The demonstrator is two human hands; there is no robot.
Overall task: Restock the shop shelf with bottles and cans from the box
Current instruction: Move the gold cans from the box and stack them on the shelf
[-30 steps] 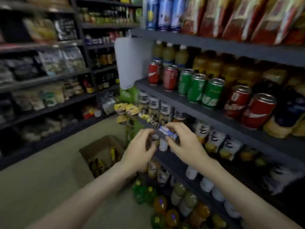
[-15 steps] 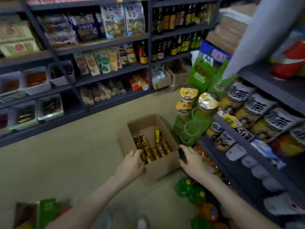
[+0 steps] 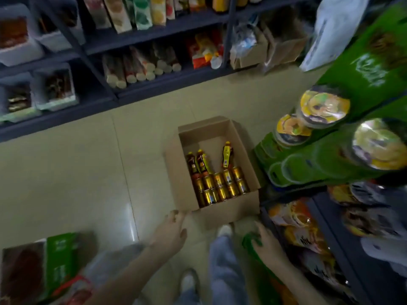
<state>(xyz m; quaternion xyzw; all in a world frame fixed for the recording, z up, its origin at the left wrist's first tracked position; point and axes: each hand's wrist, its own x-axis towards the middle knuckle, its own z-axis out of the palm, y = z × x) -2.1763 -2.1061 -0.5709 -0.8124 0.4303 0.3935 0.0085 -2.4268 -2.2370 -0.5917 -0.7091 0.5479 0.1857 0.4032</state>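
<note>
An open cardboard box (image 3: 231, 208) sits on the floor in the aisle. Inside lie several gold cans (image 3: 220, 187) in a row and three dark bottles with yellow labels (image 3: 199, 161) behind them. My left hand (image 3: 170, 231) hangs just short of the box's near left corner, fingers loosely curled, holding nothing. My right hand (image 3: 267, 243) is low at the right, beside green bottles (image 3: 251, 241) on the bottom of the drinks shelf (image 3: 330, 245); its fingers look relaxed and empty. The image is motion-blurred.
A green display stand (image 3: 330, 159) with round yellow-lidded cups stands right of the box. Dark shelving (image 3: 154, 89) with packets and bins runs across the far side of the aisle. A green and red carton (image 3: 44, 267) lies at the lower left. My legs and shoes show below.
My view has dropped from the can shelf to the floor. Both hands left the small item at the shelf edge and came down to the box; since half a second ago they sit lower, nearer me.
</note>
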